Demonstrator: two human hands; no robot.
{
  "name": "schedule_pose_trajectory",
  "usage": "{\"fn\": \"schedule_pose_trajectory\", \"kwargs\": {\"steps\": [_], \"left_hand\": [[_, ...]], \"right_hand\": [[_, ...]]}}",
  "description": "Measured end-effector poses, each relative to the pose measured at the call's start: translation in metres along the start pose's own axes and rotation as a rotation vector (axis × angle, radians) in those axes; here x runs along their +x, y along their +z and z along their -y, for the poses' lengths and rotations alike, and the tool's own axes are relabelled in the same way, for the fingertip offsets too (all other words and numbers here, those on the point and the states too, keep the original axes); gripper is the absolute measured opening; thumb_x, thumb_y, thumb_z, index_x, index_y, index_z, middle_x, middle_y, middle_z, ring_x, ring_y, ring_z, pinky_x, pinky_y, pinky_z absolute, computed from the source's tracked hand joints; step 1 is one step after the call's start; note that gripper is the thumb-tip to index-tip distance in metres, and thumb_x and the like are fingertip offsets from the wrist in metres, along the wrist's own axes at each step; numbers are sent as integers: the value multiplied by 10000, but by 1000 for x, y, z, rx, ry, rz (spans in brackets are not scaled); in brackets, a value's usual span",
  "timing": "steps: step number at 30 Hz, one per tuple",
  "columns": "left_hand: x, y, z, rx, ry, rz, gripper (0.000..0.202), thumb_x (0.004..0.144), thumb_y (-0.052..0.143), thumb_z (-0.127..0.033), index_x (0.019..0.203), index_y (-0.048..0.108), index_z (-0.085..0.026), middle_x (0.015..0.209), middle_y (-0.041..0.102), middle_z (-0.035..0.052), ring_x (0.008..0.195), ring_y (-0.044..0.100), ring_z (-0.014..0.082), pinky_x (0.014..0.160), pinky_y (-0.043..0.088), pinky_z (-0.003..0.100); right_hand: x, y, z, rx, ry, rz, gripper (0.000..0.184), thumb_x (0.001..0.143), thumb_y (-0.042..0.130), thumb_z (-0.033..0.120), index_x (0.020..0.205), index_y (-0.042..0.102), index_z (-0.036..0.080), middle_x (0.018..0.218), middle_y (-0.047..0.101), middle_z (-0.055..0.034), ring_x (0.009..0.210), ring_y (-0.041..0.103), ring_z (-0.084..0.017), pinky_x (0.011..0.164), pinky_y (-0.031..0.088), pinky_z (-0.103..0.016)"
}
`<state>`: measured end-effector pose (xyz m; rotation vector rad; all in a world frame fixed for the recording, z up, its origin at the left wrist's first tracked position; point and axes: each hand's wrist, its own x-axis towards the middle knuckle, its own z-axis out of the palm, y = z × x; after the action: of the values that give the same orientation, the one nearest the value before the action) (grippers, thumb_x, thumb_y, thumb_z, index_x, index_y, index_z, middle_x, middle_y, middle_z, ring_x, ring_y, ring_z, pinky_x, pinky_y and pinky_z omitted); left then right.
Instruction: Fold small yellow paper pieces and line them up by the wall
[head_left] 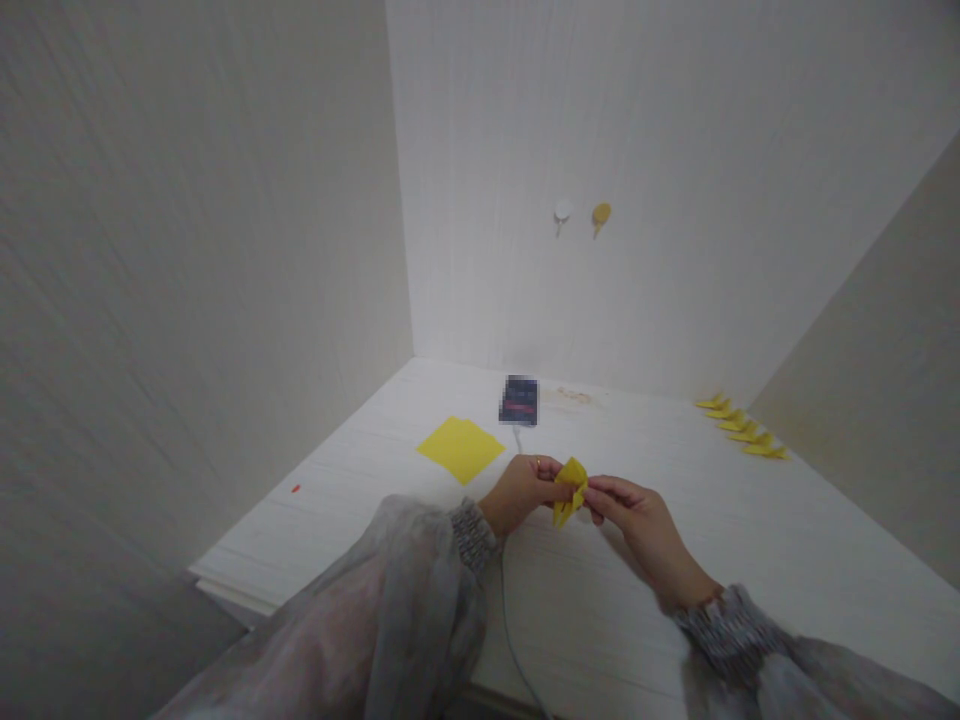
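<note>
Above white tabletop (750,560), well apart from side walls (225,250): left hand (523,492), right hand (641,525) pinch folded yellow paper (574,472).

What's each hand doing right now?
Left hand: closed, holding the folded yellow paper.
Right hand: fingers pinched at the paper's right edge.

Paper (573,472) is between the left hand (521,492) and right hand (643,522), over the table (750,540), with the sheets (460,450) lying left and a bit further back. Phone (519,400) sits right of those, near the back wall (487,280), its cable (508,612) passing out of sight behind the left hand, then toward the front edge. Way over right there's a row of folded bits (742,433), and two hooks (601,213) are on the back wall.
</note>
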<state>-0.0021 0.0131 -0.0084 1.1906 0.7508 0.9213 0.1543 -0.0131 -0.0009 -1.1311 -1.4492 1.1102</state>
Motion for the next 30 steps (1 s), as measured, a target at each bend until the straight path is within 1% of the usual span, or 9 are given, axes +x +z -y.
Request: {"fn": "schedule_pose_trajectory", "kwargs": {"steps": [7, 11, 17, 22, 24, 30], "left_hand": [[2, -1, 4, -6, 29, 48, 298, 511, 682, -233, 772, 619, -104, 679, 612, 23, 575, 525, 87, 595, 393, 223], [0, 1, 1, -18, 28, 51, 280, 541, 658, -225, 791, 626, -103, 686, 609, 25, 589, 522, 87, 605, 393, 222], [-4, 4, -5, -101, 17, 100, 255, 591, 632, -246, 797, 630, -96, 706, 606, 41, 625, 531, 94, 637, 404, 233], [-6, 5, -5, -67, 30, 108, 306, 531, 690, -217, 808, 625, -105, 722, 607, 31, 607, 514, 72, 612, 381, 204], [-5, 5, -5, -71, 19, 116, 317, 517, 698, -214, 805, 623, -106, 721, 608, 29, 607, 516, 73, 618, 384, 208], [-4, 6, -3, -71, -19, 88, 354, 500, 704, -257, 811, 623, -107, 714, 611, 32, 604, 525, 84, 627, 400, 232]], "right_hand": [[-2, 2, 1, -90, -37, -57, 219, 628, 622, 365, 720, 629, 166, 562, 578, 4, 479, 484, -106, 482, 404, -229], [-3, 3, 0, -129, -94, -59, 224, 656, 601, 373, 743, 613, 168, 598, 581, 0, 495, 485, -106, 487, 403, -225], [-2, 1, -8, -187, -153, -59, 212, 709, 554, 368, 770, 585, 167, 630, 573, -7, 531, 486, -113, 509, 403, -227], [-3, -1, -9, -301, -218, -58, 187, 734, 531, 349, 753, 572, 168, 637, 565, -18, 556, 482, -122, 525, 398, -235], [-3, -1, -8, -340, -227, -66, 184, 736, 526, 348, 744, 567, 169, 626, 560, -17, 555, 481, -125, 523, 394, -237], [-5, 1, -6, -463, -260, -90, 196, 756, 495, 354, 708, 554, 173, 597, 542, -9, 547, 472, -126, 513, 378, -234]]}}
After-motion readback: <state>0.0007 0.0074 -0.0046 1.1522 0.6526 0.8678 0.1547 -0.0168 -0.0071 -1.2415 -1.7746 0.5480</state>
